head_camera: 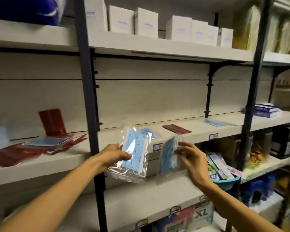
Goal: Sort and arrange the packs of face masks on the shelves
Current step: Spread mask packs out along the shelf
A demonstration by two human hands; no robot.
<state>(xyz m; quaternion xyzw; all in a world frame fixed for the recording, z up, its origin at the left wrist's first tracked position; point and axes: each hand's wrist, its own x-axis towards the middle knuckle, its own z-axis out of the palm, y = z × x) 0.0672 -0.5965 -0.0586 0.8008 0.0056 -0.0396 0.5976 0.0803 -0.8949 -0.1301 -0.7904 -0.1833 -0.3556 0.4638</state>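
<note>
Both hands are raised in front of the middle shelf [199, 131], centre of the frame. The left hand [115, 154] grips a clear pack [134, 154] of blue masks, thumb across its face and fingers curled behind, the pack tilted and held clear of the shelf edge. The right hand [192, 158] pinches a second pack [168, 154] of blue masks by its upper right edge, thumb and fingertips closed on the plastic, the other fingers loosely spread; this pack hangs edge-on, just beside the first, and is blurred. On the middle shelf behind the hands lie a further blue pack [148, 131], partly hidden, a dark red pack [177, 128] lying flat, and, toward the right, a flat blue pack [218, 123]. At the left of the frame, on the adjoining shelf section, a heap of red packs [32, 148] lies spread, with one blue pack [47, 141] on top and one red pack [52, 122] standing against the back panel. White boxes [146, 22] stand in a row on the top shelf. Blue boxes [264, 110] are stacked at the right end of the middle shelf. Price labels [213, 136] are fixed to the shelf edge. Mixed goods fill the lower shelves at lower right; details cannot be read.
</note>
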